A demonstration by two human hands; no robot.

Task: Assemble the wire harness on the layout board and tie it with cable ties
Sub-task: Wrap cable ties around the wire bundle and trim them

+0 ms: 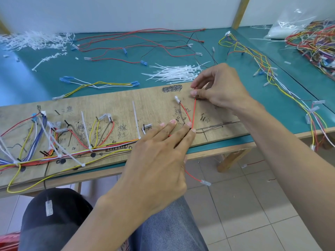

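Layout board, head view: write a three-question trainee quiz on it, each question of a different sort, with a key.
1. True or false: the right hand pinches the upper end of the red wire.
2. Where does the loose pile of white cable ties lie? A on the floor; B on the green table; C on the person's lap.
3. Fill the gap: the left hand lies with straight fingers on the ____.

Key: 1 true; 2 B; 3 layout board.
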